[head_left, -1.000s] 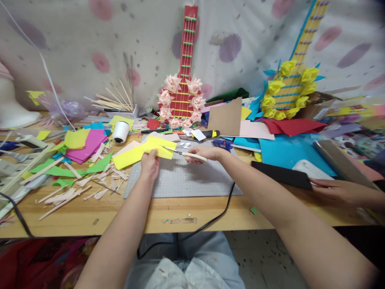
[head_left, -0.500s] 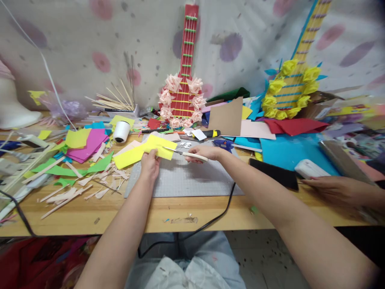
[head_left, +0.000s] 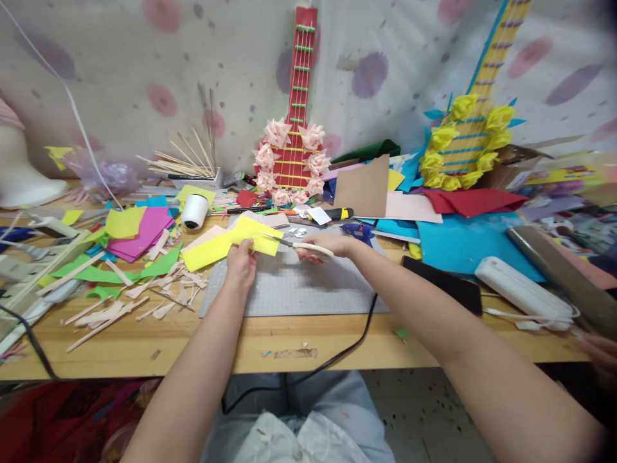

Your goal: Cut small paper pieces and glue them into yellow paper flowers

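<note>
Over the grey cutting mat (head_left: 294,296), my left hand (head_left: 241,263) pinches a long yellow strip of paper (head_left: 207,251) near its middle. White-handled scissors (head_left: 318,249) are in my right hand (head_left: 328,245), their blades pointing left across the right end of the yellow paper. Whether the blades are closed on the paper I cannot make out. Small white scraps (head_left: 297,231) lie on the mat just behind the scissors. A blue glue gun (head_left: 357,231) rests right of my right hand.
Paper scraps (head_left: 106,312) and a power strip (head_left: 43,276) cover the left side. A red paper guitar (head_left: 299,154) stands at the back, a yellow one (head_left: 470,138) to its right. A black phone (head_left: 443,283) and white device (head_left: 525,292) lie right. Another person's hand (head_left: 602,354) shows at the right edge.
The other person's hand has drawn back from the white device toward the lower right edge. My hands, the scissors and the yellow paper have barely moved.
</note>
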Tool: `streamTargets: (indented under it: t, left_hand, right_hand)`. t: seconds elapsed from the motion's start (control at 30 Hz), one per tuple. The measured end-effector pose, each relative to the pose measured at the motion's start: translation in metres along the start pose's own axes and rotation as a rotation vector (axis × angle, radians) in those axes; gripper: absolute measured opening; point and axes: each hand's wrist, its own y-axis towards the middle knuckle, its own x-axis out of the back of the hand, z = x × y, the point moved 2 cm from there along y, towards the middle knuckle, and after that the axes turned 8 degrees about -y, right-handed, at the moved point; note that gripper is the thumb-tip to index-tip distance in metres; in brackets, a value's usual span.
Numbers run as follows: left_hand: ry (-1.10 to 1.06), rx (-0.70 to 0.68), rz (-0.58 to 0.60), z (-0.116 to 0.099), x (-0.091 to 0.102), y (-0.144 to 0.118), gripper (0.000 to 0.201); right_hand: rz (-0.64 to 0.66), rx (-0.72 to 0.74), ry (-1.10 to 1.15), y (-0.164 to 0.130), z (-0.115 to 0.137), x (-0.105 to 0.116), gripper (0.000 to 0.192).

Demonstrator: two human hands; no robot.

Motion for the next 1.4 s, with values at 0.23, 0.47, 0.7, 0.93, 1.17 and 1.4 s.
streamTargets:
  t: [0.23,0.47,0.7,0.93,1.17,1.4]
  left_hand:
    - [0.011,-0.002,0.030,0.002,-0.001,-0.001,0.028]
    - [0.022,0.028,0.055,0.006,-0.002,-0.004,0.024]
    - [0.028,0.029,0.070,0.007,-0.003,-0.005,0.025]
    - [0.022,0.021,0.048,0.009,-0.001,-0.003,0.025]
    - [0.017,0.032,0.051,0.009,0.000,-0.002,0.026]
    - [0.006,0.029,0.055,0.010,0.001,-0.002,0.027]
  right_hand:
    - [0.076,0.092,0.016,0.006,-0.001,-0.003,0.046]
    - [0.092,0.106,0.009,0.009,0.003,-0.002,0.047]
    - [0.090,0.093,0.030,0.014,0.002,-0.002,0.047]
    - [0.037,0.027,0.069,0.012,0.007,-0.002,0.048]
    - [-0.008,0.032,0.041,0.011,0.009,-0.001,0.043]
    - [-0.027,0.030,0.018,0.013,0.006,-0.001,0.044]
